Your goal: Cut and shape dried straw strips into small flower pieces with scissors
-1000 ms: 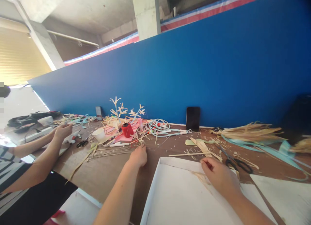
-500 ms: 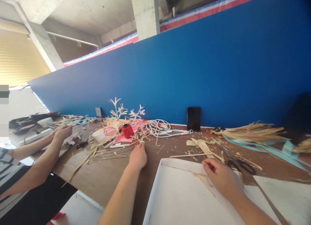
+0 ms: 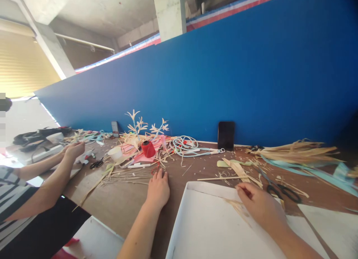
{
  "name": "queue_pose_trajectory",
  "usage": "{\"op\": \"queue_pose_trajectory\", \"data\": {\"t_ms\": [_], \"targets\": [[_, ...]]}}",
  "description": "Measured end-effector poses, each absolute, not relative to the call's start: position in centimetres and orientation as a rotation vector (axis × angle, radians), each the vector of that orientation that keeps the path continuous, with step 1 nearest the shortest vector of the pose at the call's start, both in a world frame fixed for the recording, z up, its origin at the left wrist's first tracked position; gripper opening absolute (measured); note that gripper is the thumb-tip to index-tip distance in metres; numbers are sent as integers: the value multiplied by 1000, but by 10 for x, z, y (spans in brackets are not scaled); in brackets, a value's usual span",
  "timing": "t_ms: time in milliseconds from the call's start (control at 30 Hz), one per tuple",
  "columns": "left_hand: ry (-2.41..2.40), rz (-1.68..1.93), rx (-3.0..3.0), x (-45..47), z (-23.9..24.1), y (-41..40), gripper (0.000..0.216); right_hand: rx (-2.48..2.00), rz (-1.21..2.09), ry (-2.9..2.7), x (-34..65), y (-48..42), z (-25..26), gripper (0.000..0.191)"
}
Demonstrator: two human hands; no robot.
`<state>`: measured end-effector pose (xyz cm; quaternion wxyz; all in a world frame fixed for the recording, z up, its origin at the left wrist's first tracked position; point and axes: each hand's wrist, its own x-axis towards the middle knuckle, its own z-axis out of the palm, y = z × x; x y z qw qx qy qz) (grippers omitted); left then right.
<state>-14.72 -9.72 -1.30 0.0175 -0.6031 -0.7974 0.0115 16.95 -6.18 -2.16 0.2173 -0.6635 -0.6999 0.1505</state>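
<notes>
My left hand (image 3: pixel 159 190) lies palm down on the brown table, fingers stretched forward and slightly apart. Its fingertips reach a small red looped thing (image 3: pixel 155 169), too small to name, beside a bundle of thin stalks (image 3: pixel 125 178). My right hand (image 3: pixel 261 207) is closed in a pinch over the far edge of a white box lid or tray (image 3: pixel 207 229). What its fingertips hold, if anything, is hidden. Pale husk strips (image 3: pixel 237 169) lie just beyond it, and black-handled scissors (image 3: pixel 285 192) to its right. Thin strands (image 3: pixel 237 208) rest inside the tray.
A red thread spool (image 3: pixel 148 149), a white bowl (image 3: pixel 115 153) and pale husk flowers (image 3: pixel 137 125) stand at the back. A phone (image 3: pixel 226 135) leans on the blue partition (image 3: pixel 223 80). Dried husks (image 3: pixel 299 152) lie at right. A co-worker's arms (image 3: pixel 53 184) are at left.
My left hand has flattened, with its fingers stretching farther forward to the small red thing. My right hand keeps its pinch near the tray's edge. The view has shifted slightly.
</notes>
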Motion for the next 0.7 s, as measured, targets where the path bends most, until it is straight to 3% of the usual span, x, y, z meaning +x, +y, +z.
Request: {"op": "queue_pose_trajectory", "data": {"t_ms": [467, 700], "targets": [[-2399, -66, -1891, -181, 17, -77, 46, -1861, 434, -1931, 170, -61, -20, 29], [-2257, 97, -2032, -199, 20, -51, 41, -1847, 430, -1936, 172, -59, -24, 26]]}}
